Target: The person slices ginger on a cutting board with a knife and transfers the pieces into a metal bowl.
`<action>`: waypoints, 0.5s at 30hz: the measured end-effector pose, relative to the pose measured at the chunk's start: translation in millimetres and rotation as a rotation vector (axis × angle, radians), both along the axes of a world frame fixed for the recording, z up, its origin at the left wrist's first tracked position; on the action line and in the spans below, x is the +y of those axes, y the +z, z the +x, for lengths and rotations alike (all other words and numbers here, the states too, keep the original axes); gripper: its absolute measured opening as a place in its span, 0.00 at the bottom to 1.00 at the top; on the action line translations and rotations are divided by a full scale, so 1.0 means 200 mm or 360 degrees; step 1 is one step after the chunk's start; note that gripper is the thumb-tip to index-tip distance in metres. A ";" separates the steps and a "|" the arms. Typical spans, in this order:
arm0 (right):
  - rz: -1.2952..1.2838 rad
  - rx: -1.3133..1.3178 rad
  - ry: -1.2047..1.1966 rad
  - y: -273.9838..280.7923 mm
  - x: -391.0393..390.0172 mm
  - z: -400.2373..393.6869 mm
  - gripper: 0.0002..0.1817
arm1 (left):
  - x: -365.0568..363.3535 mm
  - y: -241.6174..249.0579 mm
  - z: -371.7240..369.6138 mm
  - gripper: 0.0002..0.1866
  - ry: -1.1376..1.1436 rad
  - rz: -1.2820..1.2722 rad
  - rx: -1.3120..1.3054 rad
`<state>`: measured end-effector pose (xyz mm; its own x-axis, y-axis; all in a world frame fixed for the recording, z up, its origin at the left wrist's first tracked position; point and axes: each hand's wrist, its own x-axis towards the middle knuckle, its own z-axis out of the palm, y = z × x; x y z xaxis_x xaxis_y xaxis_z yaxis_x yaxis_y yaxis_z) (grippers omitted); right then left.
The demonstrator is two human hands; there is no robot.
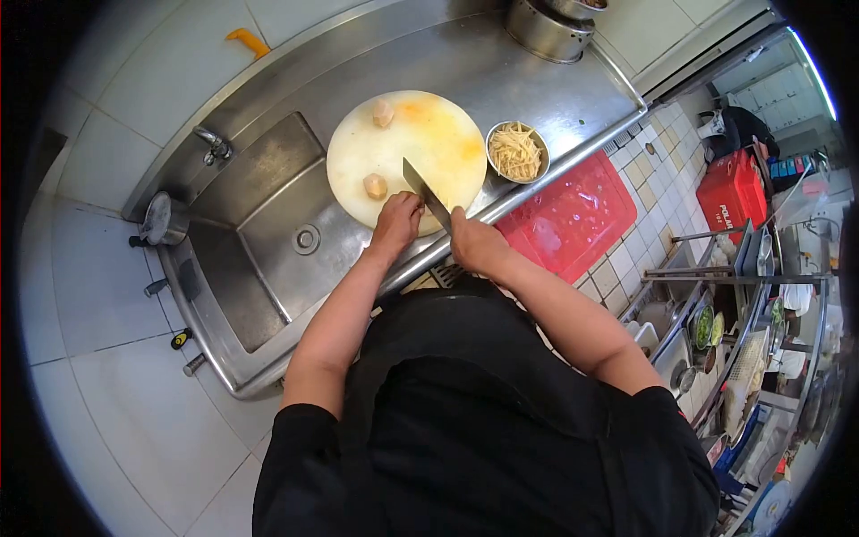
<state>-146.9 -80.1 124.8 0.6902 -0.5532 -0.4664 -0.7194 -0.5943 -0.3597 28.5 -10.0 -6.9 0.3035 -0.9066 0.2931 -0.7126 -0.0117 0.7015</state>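
My right hand [479, 243] is closed around the handle of a kitchen knife [424, 190], its broad blade slanting up and left over the round white cutting board [358, 148]. Close beside the blade, my left hand [398, 221] has its fingers curled down at the board's near edge; whatever they hold is hidden. A pale, peeled, roundish vegetable [375, 186] lies just above my left hand, and a similar vegetable [383, 113] rests near the far rim. Right of the board stands a metal bowl [543, 170] filled with thin pale strips [516, 150]. Orange stains mark the board.
The board partly overhangs a steel sink [268, 224] with a tap [213, 145] on the left. Metal pots [550, 31] stand at the counter's far end. Below the counter edge is a red tray [573, 219]. A red cooler box [732, 192] and loaded shelves are farther right.
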 end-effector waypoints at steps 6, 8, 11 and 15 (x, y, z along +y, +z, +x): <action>0.0048 0.0084 0.0002 0.06 0.00 0.02 0.12 | 0.01 0.02 0.00 0.07 -0.0001 -0.0047 0.0055; 0.0049 0.0070 -0.0001 0.00 0.01 -0.01 0.12 | 0.02 0.04 -0.01 0.08 -0.0012 0.0012 0.0004; 0.0013 -0.0061 -0.0027 -0.02 0.00 0.02 0.13 | 0.02 0.02 0.00 0.09 -0.0031 -0.0001 0.0013; 0.0052 0.0073 0.0014 0.09 -0.04 0.08 0.13 | 0.01 -0.02 0.02 0.08 -0.0056 -0.0049 0.0014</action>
<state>-130.4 -87.8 143.1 0.6724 -0.5313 -0.5154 -0.7304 -0.5891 -0.3457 32.5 -7.5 -10.1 0.2742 -0.9075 0.3183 -0.7061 0.0347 0.7072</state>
